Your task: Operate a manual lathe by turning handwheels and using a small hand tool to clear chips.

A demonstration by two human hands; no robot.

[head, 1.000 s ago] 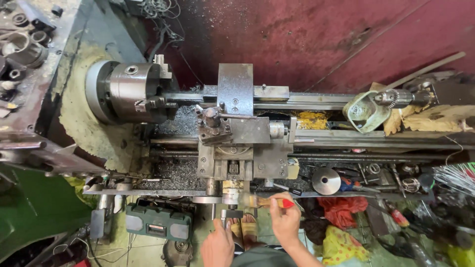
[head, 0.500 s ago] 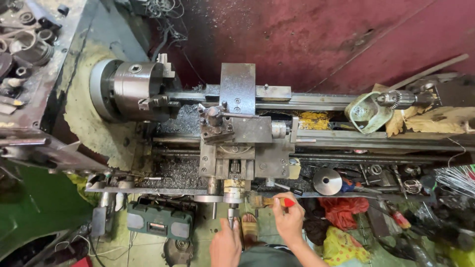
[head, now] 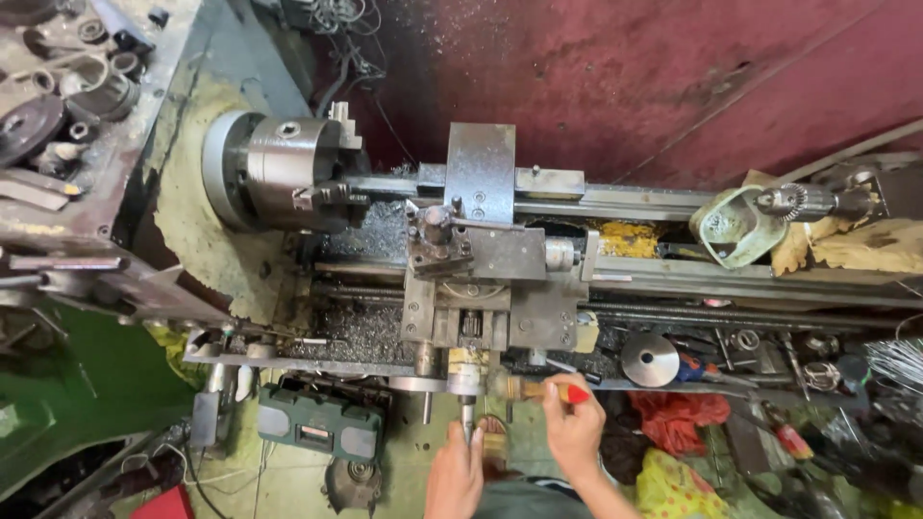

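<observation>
A metal lathe fills the view, with its chuck [head: 288,173] at the left and its carriage [head: 481,279] in the middle. My left hand [head: 455,471] grips the cross-slide crank handle [head: 466,399] that hangs below the carriage. My right hand [head: 572,428] is closed around a small wooden-handled tool with a red tip [head: 575,393], held just below the lathe's front edge. A tool post [head: 435,231] sits on the carriage, close to the chuck jaws.
Metal shavings lie in the chip tray [head: 356,332]. A green case [head: 322,423] rests on the floor below. A drill chuck [head: 793,202] sits at the tailstock end. A steel disc [head: 651,359], red rag [head: 673,413] and loose tools crowd the right side. Metal parts cover the shelf [head: 58,86] at left.
The view has shifted slightly. My left hand has settled on the crank handle, and my right hand stays beside it with the red-tipped tool.
</observation>
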